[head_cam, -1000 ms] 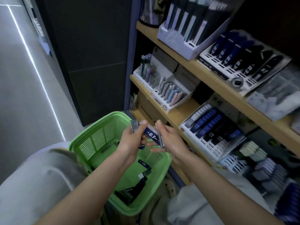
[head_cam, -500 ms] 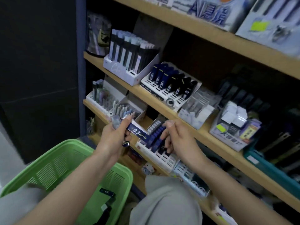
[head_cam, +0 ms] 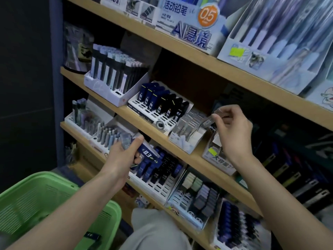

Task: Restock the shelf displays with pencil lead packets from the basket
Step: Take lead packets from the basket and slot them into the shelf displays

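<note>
At the lower left a green basket is seen, with 1 dark packet lying at its bottom. Just right of it, the left hand is held in front of the lower shelf. Its fingers are curled around a blue lead packet marked 0.3, and a clear packet is clamped in the same grip beside the thumb. Behind this hand a white display tray of dark blue and black packets is set on the lower shelf. On the shelf above, a second tray of blue and black packets is placed, and just right of it a tray of clear packets. Further right, the right hand is raised at that tray's right edge, and a small clear case is pinched between thumb and fingertips. Whether the case touches the tray cannot be told.
</note>
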